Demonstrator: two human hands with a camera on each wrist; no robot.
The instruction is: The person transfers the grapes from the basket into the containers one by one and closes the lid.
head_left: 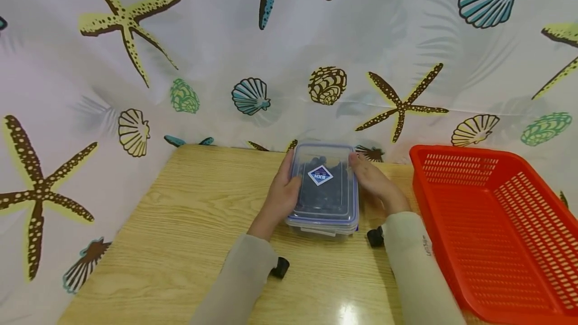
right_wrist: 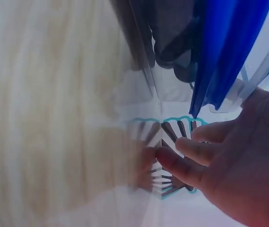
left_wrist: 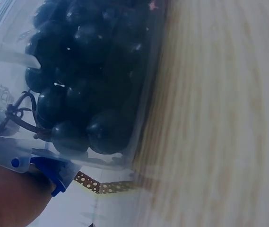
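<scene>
A clear plastic food container with a blue-edged lid and a diamond-shaped label sits near the table's back edge. Through its wall in the left wrist view show dark round grapes and a bit of brown stem. My left hand grips the container's left side, thumb over the lid's edge, beside a blue-lined clip. Along the right side lies my right hand, its fingertips at the far right rim. The right wrist view has those fingers extended below a blue strip at the lid's edge.
A red plastic basket with slotted walls stands on the right, close to my right forearm. Behind the wooden table hangs a white cloth printed with starfish and shells.
</scene>
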